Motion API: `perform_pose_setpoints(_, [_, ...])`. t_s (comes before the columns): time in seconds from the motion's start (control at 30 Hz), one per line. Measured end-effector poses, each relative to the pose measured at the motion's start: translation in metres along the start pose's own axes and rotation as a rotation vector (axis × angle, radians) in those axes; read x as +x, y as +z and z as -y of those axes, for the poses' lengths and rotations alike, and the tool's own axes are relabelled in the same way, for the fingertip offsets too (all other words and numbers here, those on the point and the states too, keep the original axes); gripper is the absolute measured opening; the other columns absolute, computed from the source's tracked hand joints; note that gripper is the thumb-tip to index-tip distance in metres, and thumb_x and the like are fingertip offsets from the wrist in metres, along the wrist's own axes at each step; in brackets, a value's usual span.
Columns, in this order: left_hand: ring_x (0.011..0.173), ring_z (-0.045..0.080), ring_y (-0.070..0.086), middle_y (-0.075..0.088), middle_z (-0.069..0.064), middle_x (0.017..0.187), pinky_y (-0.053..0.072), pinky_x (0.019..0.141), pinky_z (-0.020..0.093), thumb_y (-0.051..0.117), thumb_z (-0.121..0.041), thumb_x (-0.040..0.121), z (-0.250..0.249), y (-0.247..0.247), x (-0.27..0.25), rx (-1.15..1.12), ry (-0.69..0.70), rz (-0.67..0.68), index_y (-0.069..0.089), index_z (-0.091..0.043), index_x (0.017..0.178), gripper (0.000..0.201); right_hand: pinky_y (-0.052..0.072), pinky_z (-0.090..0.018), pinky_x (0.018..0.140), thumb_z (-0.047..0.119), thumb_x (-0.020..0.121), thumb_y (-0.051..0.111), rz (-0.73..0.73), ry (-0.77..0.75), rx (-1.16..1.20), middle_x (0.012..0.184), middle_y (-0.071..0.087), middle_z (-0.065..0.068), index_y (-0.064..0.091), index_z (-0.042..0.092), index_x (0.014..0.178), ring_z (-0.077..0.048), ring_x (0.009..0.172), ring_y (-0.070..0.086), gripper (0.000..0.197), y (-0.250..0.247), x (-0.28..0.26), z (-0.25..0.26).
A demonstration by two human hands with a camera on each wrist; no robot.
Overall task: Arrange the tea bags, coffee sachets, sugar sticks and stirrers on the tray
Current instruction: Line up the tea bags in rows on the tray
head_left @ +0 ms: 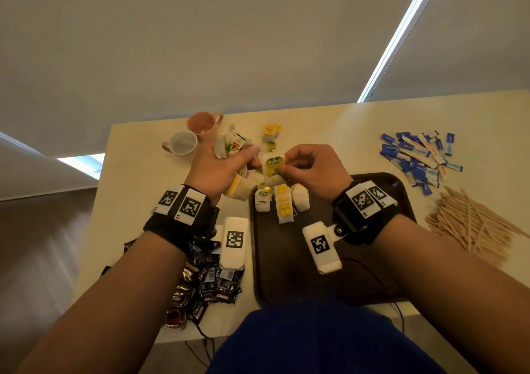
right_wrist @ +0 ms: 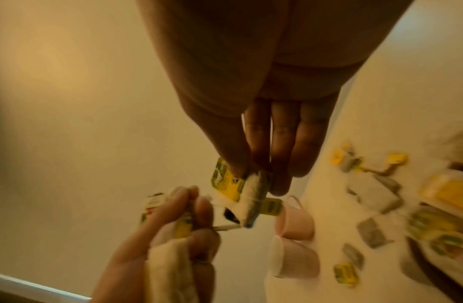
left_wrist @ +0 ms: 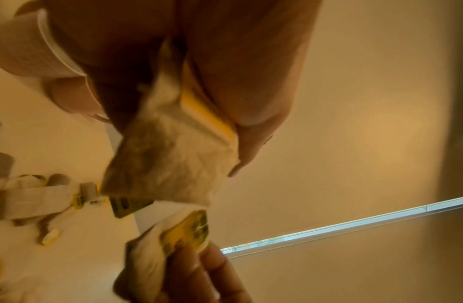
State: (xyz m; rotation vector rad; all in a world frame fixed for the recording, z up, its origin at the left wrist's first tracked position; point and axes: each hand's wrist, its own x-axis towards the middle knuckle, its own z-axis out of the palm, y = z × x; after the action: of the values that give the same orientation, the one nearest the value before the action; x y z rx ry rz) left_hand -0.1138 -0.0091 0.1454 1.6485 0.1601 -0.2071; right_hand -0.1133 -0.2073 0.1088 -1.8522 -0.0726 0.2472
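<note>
My left hand [head_left: 220, 164] grips a bunch of tea bags [head_left: 232, 145] above the table, beyond the tray's far left corner. In the left wrist view one of these tea bags [left_wrist: 170, 157] hangs from my fingers. My right hand [head_left: 304, 164] pinches a single tea bag with a green-yellow tag [head_left: 273, 163] between thumb and fingers, close to the left hand; this tagged tea bag [right_wrist: 232, 182] shows in the right wrist view too. A few tea bags [head_left: 282, 201] lie in a row at the far left of the dark brown tray [head_left: 289, 259].
Loose tea bags [head_left: 270, 132] and two pink cups [head_left: 183, 142] lie at the table's far side. Blue and white sugar sticks [head_left: 418, 158] and wooden stirrers [head_left: 470, 224] are right of the tray. Dark coffee sachets [head_left: 206, 287] are piled at the near left.
</note>
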Motion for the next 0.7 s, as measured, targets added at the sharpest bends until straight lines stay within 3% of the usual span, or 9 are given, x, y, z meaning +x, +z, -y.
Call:
perform_pose_setpoints(0.13, [0.063,0.006,0.068,0.072,0.012,0.083,0.051,0.055,0.017,0.067,-0.010,0.094,0.012,-0.013,0.010,0.029,-0.031,0.004,0.063,0.006,0.111,0.024,0.053,-0.022,0.059,0.010,0.086,0.075,-0.032,0.178,-0.066,0.072,0.071,-0.001,0.068,0.012,0.086,-0.008,0.063,0.065,0.006,0.027,0.001,-0.038])
perform_pose_setpoints(0.2, [0.062,0.006,0.067,0.073,0.009,0.080,0.051,0.056,0.017,0.066,-0.010,0.094,0.018,-0.018,0.015,0.043,-0.045,0.028,0.067,0.000,0.101,0.012,0.053,-0.022,0.063,0.016,0.086,0.075,-0.033,0.281,-0.168,0.080,0.072,-0.005,0.070,0.012,0.091,-0.012,0.070,0.066,0.008,0.044,0.001,-0.059])
perform_pose_setpoints(0.27, [0.061,0.007,0.067,0.073,0.006,0.076,0.050,0.057,0.017,0.067,-0.010,0.094,0.023,-0.020,0.019,0.035,-0.053,0.046,0.069,-0.009,0.091,0.004,0.056,-0.028,0.070,0.021,0.087,0.074,-0.008,0.364,-0.272,0.085,0.072,-0.004,0.072,0.015,0.094,-0.016,0.078,0.066,0.009,0.061,0.003,-0.076])
perform_pose_setpoints(0.33, [0.059,0.007,0.066,0.073,0.006,0.074,0.049,0.058,0.017,0.067,-0.009,0.093,0.027,-0.021,0.023,0.033,-0.049,0.054,0.070,-0.013,0.086,0.009,0.056,-0.030,0.079,0.021,0.087,0.073,0.019,0.407,-0.339,0.088,0.070,0.000,0.073,0.019,0.097,-0.017,0.084,0.066,0.010,0.077,0.004,-0.087])
perform_pose_setpoints(0.47, [0.060,0.008,0.067,0.074,0.006,0.075,0.049,0.060,0.019,0.068,-0.011,0.093,0.033,-0.021,0.026,0.045,-0.054,0.074,0.070,-0.018,0.084,0.011,0.048,-0.022,0.080,0.016,0.090,0.067,0.021,0.498,-0.485,0.102,0.069,-0.004,0.073,0.014,0.101,-0.020,0.096,0.064,0.013,0.099,0.011,-0.100])
perform_pose_setpoints(0.6, [0.069,0.016,0.069,0.075,0.010,0.079,0.050,0.068,0.030,0.070,-0.014,0.091,0.040,-0.023,0.029,0.038,-0.054,0.069,0.072,-0.021,0.079,0.014,0.058,-0.039,0.087,0.013,0.093,0.061,0.044,0.572,-0.588,0.100,0.069,-0.013,0.072,0.009,0.098,-0.029,0.094,0.066,0.013,0.107,0.020,-0.103])
perform_pose_setpoints(0.7, [0.069,0.016,0.068,0.075,0.012,0.081,0.048,0.070,0.034,0.072,-0.019,0.089,0.044,-0.024,0.029,0.026,-0.056,0.082,0.073,-0.023,0.078,0.011,0.059,-0.042,0.085,0.010,0.093,0.058,0.053,0.597,-0.630,0.099,0.068,-0.014,0.071,0.006,0.099,-0.031,0.092,0.068,0.015,0.108,0.029,-0.104])
